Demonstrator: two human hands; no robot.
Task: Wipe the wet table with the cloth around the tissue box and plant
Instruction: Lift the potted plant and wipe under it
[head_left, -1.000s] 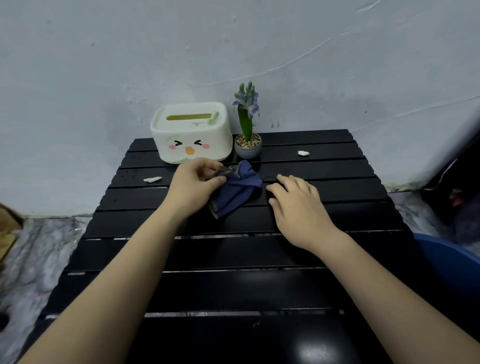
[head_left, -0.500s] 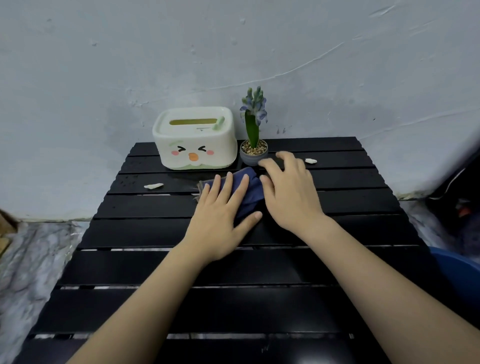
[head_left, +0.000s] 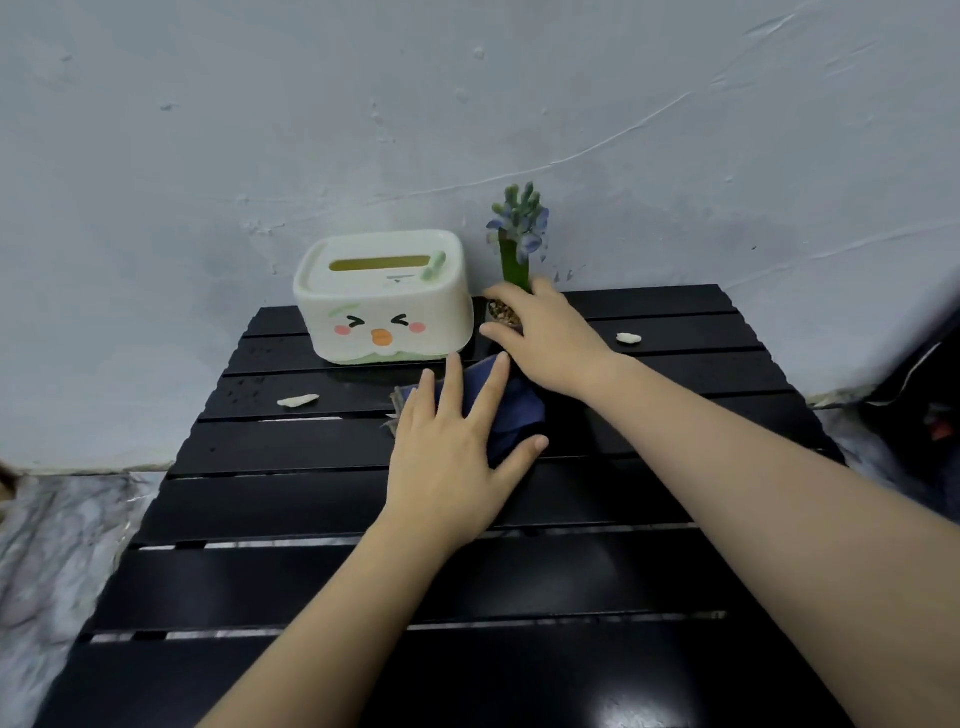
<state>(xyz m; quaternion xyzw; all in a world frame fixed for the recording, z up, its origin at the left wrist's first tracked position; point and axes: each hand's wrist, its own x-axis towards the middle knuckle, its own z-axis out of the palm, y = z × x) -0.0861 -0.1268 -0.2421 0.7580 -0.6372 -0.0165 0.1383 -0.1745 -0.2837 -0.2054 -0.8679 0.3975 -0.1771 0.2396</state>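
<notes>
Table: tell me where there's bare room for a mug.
Free: the near slats of the table below both forearms. Crowded: the back, where tissue box, plant, cloth, left hand and right hand cluster, with scraps either side.

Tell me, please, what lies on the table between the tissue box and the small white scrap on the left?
Nothing solid: in the head view only bare black slats of the table, speckled with droplets, separate the tissue box from the white scrap.

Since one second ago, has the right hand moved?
Yes. The right hand went from the slats beside the cloth toward the wall, and now grips the plant pot.
</notes>
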